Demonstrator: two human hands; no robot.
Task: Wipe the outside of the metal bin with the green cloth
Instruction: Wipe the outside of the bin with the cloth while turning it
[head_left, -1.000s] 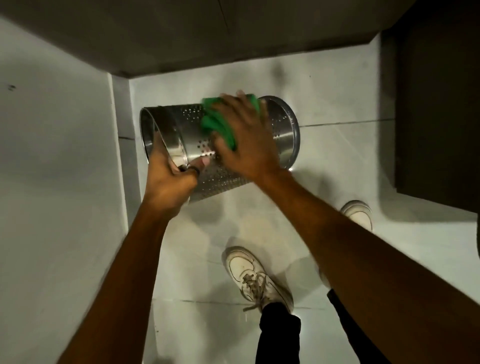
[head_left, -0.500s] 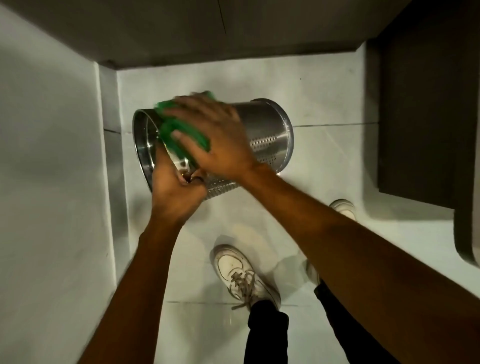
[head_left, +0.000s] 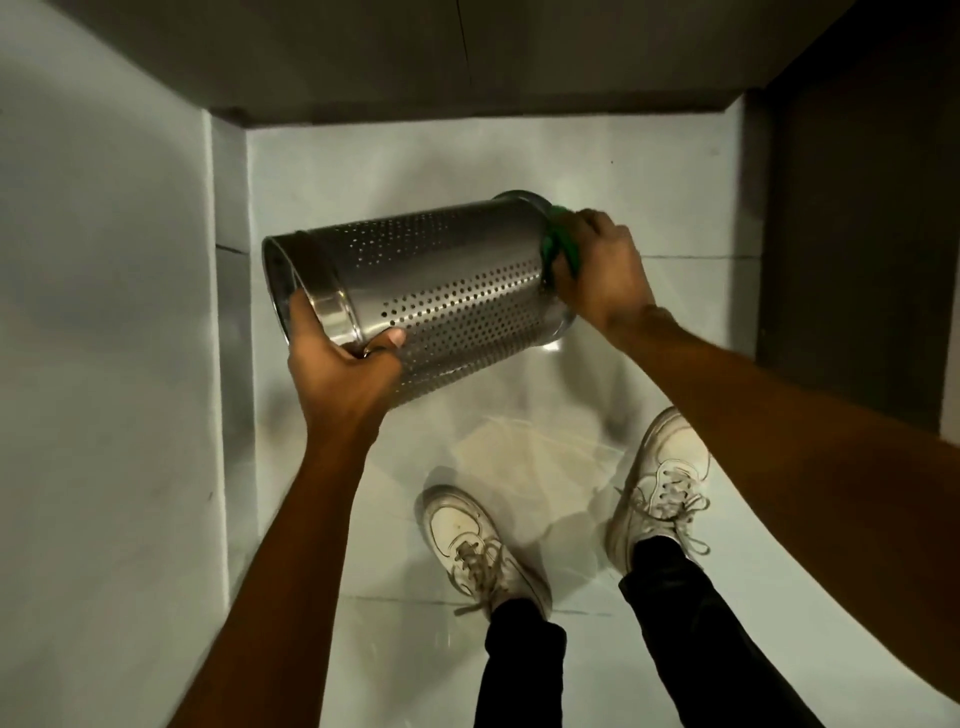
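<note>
A perforated metal bin (head_left: 447, 291) hangs on its side above the floor, its open mouth facing left. My left hand (head_left: 340, 364) grips the bin's rim, fingers inside and thumb on the outer wall. At the bin's base end on the right, my right hand (head_left: 602, 270) presses a bunched green cloth (head_left: 558, 249) against the metal. Most of the cloth is hidden under my fingers.
A pale wall (head_left: 104, 312) stands close on the left and a dark door or panel (head_left: 857, 208) on the right. My two white shoes (head_left: 478, 545) (head_left: 660, 478) stand on the glossy tiled floor (head_left: 363, 182) below the bin.
My right hand slid the green cloth from the rim end of the bin along its side to the base end. The bin's perforated side is now uncovered.
</note>
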